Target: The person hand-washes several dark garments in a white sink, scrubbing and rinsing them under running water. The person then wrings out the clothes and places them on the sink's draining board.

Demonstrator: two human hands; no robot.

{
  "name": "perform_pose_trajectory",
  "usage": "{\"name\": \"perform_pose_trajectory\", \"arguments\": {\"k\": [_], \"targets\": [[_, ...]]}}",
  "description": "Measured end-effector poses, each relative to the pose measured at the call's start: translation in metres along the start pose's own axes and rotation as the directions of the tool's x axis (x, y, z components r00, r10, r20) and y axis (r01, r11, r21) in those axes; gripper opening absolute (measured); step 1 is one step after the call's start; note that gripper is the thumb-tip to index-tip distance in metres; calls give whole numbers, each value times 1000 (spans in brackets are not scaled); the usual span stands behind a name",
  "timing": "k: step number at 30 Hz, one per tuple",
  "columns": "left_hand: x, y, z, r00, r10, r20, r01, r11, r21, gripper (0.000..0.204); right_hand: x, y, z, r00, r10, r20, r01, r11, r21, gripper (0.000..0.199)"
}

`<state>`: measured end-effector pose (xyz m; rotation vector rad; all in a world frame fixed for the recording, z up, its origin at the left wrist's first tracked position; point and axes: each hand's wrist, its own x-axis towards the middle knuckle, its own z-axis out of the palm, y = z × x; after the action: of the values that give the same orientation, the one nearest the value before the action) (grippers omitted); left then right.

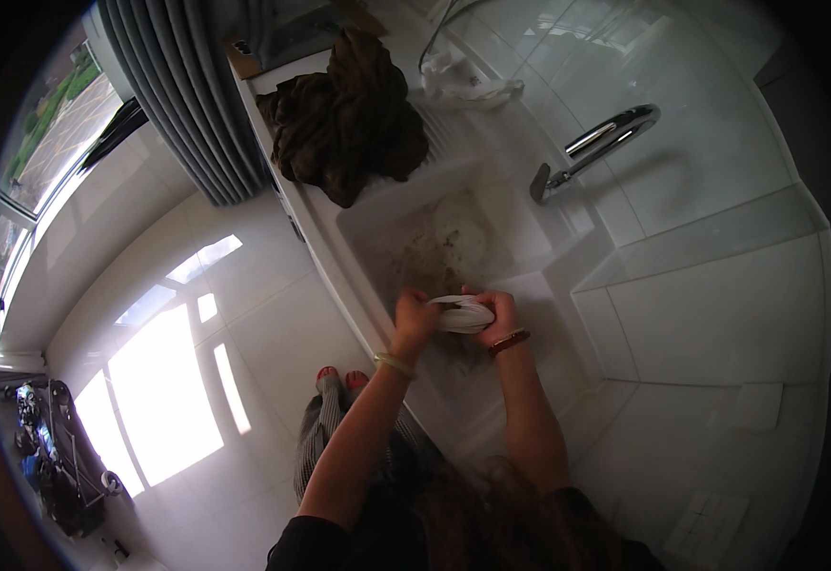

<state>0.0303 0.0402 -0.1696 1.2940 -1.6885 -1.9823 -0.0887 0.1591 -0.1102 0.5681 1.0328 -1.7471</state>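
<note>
Between my hands is a bunched white cloth (462, 315), held over the near part of a white sink (541, 249). My left hand (415, 317) is closed on the cloth's left end, its fingers slightly blurred. Wrapped round the right end is my right hand (499, 312). Murky water with brown specks (430, 249) lies in the basin just beyond my hands. A pale round shape shows in that water; I cannot tell what it is.
A heap of dark brown fabric (344, 124) lies on the counter beyond the basin. A chrome faucet (615, 133) reaches in from the tiled wall at right. White crumpled material (468, 86) sits behind the sink. Grey curtains (182, 95) hang at left.
</note>
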Motion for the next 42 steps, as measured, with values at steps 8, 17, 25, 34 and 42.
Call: {"name": "perform_pose_trajectory", "arguments": {"k": [8, 17, 25, 34, 42], "targets": [[-1, -11, -11, 780, -237, 579, 609, 505, -612, 22, -14, -9, 5, 966, -8, 258, 32, 996, -87, 29], [-23, 45, -13, 734, -101, 672, 669, 281, -688, 33, 29, 39, -31, 928, -133, 349, 220, 950, -221, 36], [-4, 58, -15, 910, -254, 329, 381, 827, -414, 33, 41, -7, -44, 972, -227, 55, 205, 720, -663, 38], [-13, 38, -23, 843, 462, -276, -324, 845, 425, 30, 13, 67, -57, 971, -239, -4, -194, -778, -597, 48], [-26, 46, -26, 931, 188, 312, -290, 901, 321, 29, 35, 11, -124, 953, 203, 225, 166, 271, -948, 38]]}}
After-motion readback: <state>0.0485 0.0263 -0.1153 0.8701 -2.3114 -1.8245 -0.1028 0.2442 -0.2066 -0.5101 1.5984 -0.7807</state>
